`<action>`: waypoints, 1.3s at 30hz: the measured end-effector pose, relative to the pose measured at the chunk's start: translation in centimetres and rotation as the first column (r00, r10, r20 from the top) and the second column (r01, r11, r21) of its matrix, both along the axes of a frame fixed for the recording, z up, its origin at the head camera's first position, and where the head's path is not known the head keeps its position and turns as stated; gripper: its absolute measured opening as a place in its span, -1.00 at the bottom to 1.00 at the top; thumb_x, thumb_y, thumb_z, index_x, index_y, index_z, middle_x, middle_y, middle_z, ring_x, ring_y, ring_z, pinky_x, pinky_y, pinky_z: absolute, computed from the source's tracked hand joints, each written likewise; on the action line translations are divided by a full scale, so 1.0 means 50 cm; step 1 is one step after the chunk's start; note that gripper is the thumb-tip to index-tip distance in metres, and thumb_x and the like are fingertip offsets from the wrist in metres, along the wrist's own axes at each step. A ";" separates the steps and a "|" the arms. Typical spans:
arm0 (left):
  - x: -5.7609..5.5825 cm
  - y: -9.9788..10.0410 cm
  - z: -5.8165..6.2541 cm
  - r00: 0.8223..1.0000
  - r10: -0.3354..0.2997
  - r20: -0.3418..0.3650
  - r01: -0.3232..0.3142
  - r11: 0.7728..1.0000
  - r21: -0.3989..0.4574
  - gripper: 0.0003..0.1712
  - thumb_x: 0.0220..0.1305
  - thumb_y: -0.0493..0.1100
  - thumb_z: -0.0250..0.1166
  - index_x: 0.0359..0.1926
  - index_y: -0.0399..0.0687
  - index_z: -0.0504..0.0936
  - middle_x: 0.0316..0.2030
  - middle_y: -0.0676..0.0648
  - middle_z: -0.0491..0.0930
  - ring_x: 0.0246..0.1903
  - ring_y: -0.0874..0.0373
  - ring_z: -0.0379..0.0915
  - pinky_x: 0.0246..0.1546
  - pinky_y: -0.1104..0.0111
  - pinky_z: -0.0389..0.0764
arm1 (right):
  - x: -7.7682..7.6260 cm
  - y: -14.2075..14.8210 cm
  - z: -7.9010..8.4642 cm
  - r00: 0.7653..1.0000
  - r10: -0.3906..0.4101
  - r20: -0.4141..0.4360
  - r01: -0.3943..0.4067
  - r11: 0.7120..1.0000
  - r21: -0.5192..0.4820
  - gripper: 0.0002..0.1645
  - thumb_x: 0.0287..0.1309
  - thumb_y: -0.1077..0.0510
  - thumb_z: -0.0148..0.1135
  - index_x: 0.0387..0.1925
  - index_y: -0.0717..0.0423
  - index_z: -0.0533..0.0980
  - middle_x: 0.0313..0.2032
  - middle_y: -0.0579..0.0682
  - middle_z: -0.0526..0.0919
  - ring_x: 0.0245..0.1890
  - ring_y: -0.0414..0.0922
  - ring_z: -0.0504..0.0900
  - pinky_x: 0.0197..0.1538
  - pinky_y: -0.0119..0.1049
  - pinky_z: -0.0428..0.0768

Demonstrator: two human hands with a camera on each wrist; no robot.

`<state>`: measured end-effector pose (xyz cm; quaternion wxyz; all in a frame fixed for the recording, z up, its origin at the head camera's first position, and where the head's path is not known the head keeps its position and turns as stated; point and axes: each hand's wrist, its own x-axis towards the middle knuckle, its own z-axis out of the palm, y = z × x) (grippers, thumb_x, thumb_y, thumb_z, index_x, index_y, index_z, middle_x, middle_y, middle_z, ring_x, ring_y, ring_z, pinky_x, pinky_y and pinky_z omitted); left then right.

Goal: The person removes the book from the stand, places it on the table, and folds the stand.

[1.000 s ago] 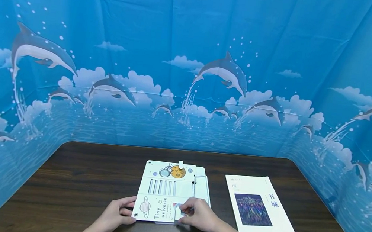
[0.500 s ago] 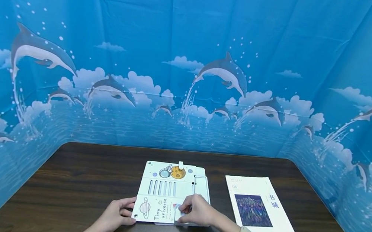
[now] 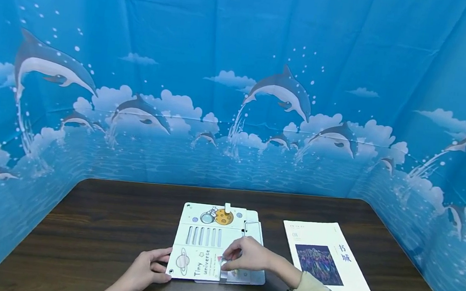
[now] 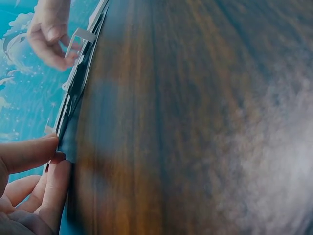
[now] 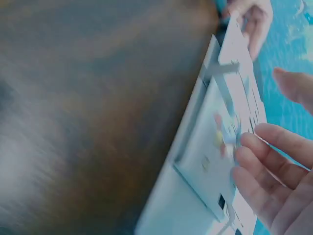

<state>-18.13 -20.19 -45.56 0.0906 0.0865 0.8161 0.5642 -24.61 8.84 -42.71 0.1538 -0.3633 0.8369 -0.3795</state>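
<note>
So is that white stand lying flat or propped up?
Flat. The white stand lies on the table; left hand holds its corner, right hand rests on it.

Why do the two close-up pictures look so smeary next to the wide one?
Head view: sharp and evenly lit, though the backdrop bows at the edges. Left wrist view: the table streaks into blur. Right wrist view: the white stand and the right hand are soft, as if out of focus or moving.

White board (image 3: 206, 250) with planet and astronaut cartoons, dark brown wood-grain table (image 3: 103, 226), blue dolphin-print backdrop (image 3: 221, 93)
</note>
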 end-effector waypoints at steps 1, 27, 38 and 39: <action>0.001 0.000 0.001 1.000 -0.002 0.002 0.002 1.000 0.002 -0.21 -0.19 -0.49 0.37 0.11 -0.67 0.23 -0.22 -0.29 0.55 -0.39 0.03 0.56 -0.46 0.39 0.57 | -0.010 0.001 0.001 1.000 -0.011 -0.013 0.011 1.000 0.008 -0.66 -0.11 0.08 0.38 -0.31 0.24 0.63 -0.49 -0.18 0.61 -0.48 -0.39 0.50 -0.34 -0.52 0.50; -0.001 -0.001 -0.001 0.999 -0.033 -0.010 0.033 0.999 -0.010 -0.22 -0.18 -0.47 0.38 0.09 -0.69 0.22 -0.23 -0.28 0.55 -0.40 0.04 0.56 -0.46 0.39 0.56 | -0.214 -0.010 -0.043 0.940 -0.325 -0.103 0.327 0.945 0.004 -0.49 -0.06 0.19 0.34 -0.04 0.34 0.49 -0.22 0.06 0.62 -0.22 -0.13 0.56 -0.15 -0.28 0.54; -0.002 -0.002 0.000 0.999 -0.037 -0.014 0.037 0.999 -0.015 -0.22 -0.16 -0.47 0.37 0.10 -0.69 0.21 -0.23 -0.29 0.55 -0.41 0.06 0.56 -0.46 0.40 0.56 | -0.211 -0.045 -0.029 0.905 -0.397 -0.154 0.407 0.913 0.037 -0.58 0.05 0.23 0.25 -0.03 0.34 0.49 -0.21 0.10 0.60 -0.19 -0.06 0.55 -0.16 -0.26 0.53; -0.002 -0.002 0.000 0.999 -0.037 -0.014 0.037 0.999 -0.012 -0.22 -0.16 -0.47 0.37 0.10 -0.69 0.22 -0.23 -0.29 0.55 -0.41 0.06 0.56 -0.46 0.41 0.57 | -0.210 -0.048 -0.028 0.902 -0.404 -0.153 0.415 0.909 0.045 -0.59 0.05 0.22 0.25 -0.04 0.32 0.50 -0.22 0.09 0.60 -0.20 -0.08 0.54 -0.16 -0.28 0.52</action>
